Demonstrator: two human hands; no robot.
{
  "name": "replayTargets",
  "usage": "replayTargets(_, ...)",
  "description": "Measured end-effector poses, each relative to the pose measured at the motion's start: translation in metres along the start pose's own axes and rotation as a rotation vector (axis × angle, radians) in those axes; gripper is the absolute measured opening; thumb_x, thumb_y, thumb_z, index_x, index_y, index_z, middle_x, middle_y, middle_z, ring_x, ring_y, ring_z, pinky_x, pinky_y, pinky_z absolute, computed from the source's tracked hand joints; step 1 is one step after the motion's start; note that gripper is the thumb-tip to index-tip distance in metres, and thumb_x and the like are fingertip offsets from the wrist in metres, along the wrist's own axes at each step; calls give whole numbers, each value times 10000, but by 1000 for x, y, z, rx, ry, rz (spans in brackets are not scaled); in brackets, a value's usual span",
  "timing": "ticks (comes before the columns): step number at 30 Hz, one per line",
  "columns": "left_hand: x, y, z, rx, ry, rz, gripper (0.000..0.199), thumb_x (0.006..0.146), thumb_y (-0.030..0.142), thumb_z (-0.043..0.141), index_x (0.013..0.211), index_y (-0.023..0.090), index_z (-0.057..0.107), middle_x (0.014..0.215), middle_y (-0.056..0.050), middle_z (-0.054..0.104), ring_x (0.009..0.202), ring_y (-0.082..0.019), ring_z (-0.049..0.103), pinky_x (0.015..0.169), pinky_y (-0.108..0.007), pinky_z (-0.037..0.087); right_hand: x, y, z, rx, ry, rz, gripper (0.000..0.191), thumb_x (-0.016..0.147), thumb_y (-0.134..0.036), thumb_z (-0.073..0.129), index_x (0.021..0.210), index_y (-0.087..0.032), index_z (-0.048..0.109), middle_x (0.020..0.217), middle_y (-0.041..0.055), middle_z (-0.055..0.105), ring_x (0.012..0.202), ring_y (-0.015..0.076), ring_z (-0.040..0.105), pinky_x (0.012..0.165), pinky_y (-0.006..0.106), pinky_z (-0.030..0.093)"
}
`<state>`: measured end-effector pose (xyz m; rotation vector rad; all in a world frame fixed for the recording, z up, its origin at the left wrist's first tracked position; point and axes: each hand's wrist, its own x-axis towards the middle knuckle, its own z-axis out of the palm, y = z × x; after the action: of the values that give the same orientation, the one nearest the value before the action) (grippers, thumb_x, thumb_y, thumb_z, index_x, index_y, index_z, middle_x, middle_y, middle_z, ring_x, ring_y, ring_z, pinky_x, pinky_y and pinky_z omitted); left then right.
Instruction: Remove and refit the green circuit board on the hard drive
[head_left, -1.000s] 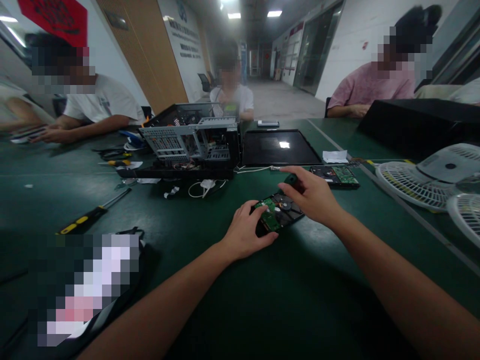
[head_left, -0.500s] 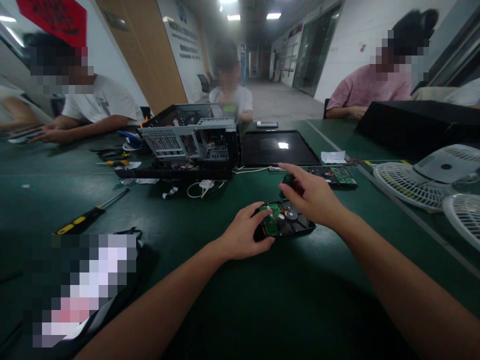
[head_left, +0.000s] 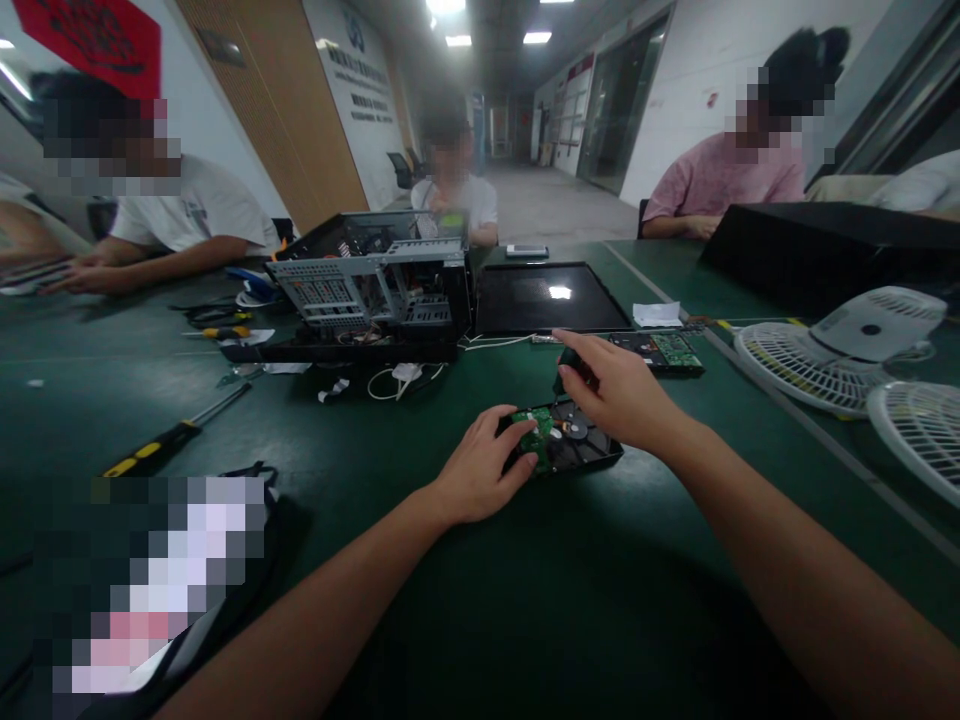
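Note:
A hard drive [head_left: 585,445] lies on the green table with its green circuit board facing up. My left hand [head_left: 487,460] grips its left end, thumb at the near edge and fingers over the board. Above the drive's far edge, my right hand [head_left: 615,385] is closed around a small dark screwdriver [head_left: 564,372], index finger stretched out past the handle. The screwdriver stands nearly upright, its tip at the far edge of the board. A second hard drive [head_left: 664,352] rests farther back, behind my right hand.
An opened computer case [head_left: 367,290] stands at the back left, beside a black panel [head_left: 547,300]. A yellow-black screwdriver [head_left: 172,435] lies at left, near a bag-like object [head_left: 180,560]. White fan parts [head_left: 817,360] are at right. Several people sit around the table.
The screwdriver now reaches down to the hard drive's board. My left thumb has moved in closer against the drive. The whole view has shifted slightly.

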<state>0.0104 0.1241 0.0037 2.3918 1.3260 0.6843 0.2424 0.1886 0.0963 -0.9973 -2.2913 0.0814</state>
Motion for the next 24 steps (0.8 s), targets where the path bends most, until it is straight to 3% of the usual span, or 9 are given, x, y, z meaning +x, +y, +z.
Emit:
replayTargets(6,2,-1,2,-22,22,15,500,1009,420,573,1473,238,534,1505,-152,436,1370,-342,486,1152,-563,454,-1,5,5,-32,46,17,398,1015,-425,588,1349,-221,657,1177,135,720,987,270,696,885,431,556)
replayTargets(12,2,-3,2,-46,33,13,506,1002,424,587,1471,239,536,1500,-149,445,1354,-335,500,1141,-545,468,0,1,2,17,32,-12,468,1021,-283,482,1471,-173,555,1277,155,688,1102,287,674,978,464,527)
replayTargets(19,1,-2,1,-44,36,12,501,1000,429,586,1464,245,541,1501,-149,450,1354,-340,502,1140,-551,463,1,1,2,-4,30,59,341,1011,-357,559,1300,-190,630,1088,118,731,825,228,675,836,408,536)
replayTargets(24,1,-1,1,-49,42,13,500,993,413,595,1465,257,539,1493,-141,462,1348,-336,508,1128,-544,475,2,0,-1,-23,36,37,358,1012,-393,576,1309,-210,659,1147,129,737,884,247,692,864,420,540)
